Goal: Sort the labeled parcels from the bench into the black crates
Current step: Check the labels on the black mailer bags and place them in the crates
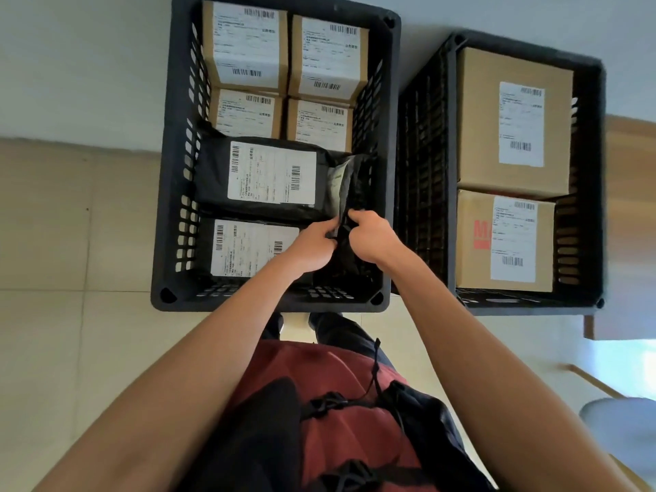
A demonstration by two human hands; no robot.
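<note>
A person leans over two black crates on a pale tiled floor, both hands down inside the left crate (177, 193). The left hand (312, 248) and right hand (372, 239) each pinch the near end of a dark plastic mailer (346, 193) standing on edge along the crate's right wall. Beside it lie two flat black parcels (262, 175) with white labels facing up, and beyond them four small cardboard boxes (284, 72) in two rows. The right crate (451, 172), just alongside, holds two larger cardboard boxes (511, 122), labels up.
</note>
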